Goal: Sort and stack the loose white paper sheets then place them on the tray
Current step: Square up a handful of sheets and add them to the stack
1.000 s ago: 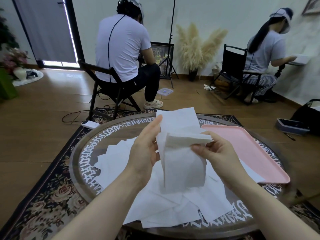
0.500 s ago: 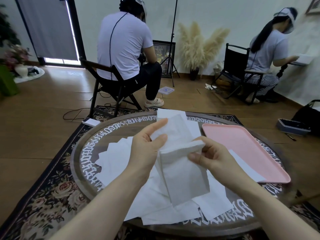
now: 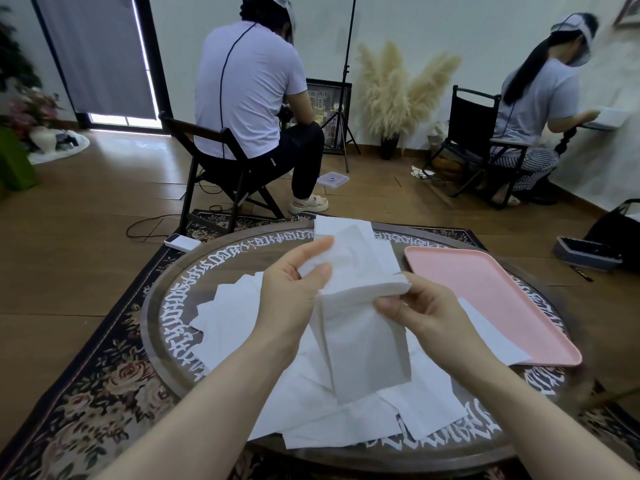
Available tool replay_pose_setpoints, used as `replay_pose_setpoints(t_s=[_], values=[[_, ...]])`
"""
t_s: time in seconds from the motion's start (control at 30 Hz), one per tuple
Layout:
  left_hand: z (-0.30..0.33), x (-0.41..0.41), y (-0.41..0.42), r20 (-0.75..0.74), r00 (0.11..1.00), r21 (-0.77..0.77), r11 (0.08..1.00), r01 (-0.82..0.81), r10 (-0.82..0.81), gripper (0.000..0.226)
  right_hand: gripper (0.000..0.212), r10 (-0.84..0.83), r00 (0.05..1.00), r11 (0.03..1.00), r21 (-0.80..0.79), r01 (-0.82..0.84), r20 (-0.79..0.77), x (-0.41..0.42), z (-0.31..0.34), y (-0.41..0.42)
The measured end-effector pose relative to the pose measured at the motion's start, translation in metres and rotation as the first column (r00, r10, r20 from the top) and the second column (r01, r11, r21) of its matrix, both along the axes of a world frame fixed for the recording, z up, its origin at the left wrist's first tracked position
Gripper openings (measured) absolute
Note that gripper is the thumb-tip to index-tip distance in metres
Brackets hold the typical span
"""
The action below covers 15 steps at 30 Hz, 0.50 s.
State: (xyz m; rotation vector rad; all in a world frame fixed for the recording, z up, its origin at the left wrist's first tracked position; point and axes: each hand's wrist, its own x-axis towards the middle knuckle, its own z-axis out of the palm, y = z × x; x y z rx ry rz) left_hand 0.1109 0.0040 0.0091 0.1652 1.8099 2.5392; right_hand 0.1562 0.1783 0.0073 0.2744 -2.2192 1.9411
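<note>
both hands, left hand [image 3: 294,289] and right hand [image 3: 420,311], now pinch the paper stack [image 3: 360,320], lowered slightly; pink tray [image 3: 502,292] at 2 o'clock still bare.

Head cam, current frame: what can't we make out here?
- Sheet count in the held stack: edges merge, too fine.
- Table under the loose sheets: covered.
- Tray near corner: a sheet overlaps it.
- Right hand fingertips: behind the stack.
</note>
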Motion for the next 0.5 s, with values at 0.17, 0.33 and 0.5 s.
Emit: replay_pose_setpoints(t_s=[0.17, 0.33, 0.5], values=[[0.001, -0.005, -0.006, 0.009, 0.99, -0.048, 0.989, -0.139, 0.14, 0.037, 0.027, -0.199, 0.968, 0.98, -0.05, 0.194, -0.15, -0.005, 0.005, 0.009], [0.0, -0.004, -0.007, 0.014, 0.997, -0.219, 0.973, -0.073, 0.078, 0.036, 0.014, -0.185, 0.98, 0.958, -0.233, 0.164, -0.071, -0.006, 0.005, 0.017], [0.006, 0.006, 0.003, 0.087, 0.975, -0.132, 0.968, 0.215, -0.205, 0.023, 0.015, -0.191, 0.981, 0.937, -0.288, 0.196, 0.046, -0.007, 0.0, 0.01]])
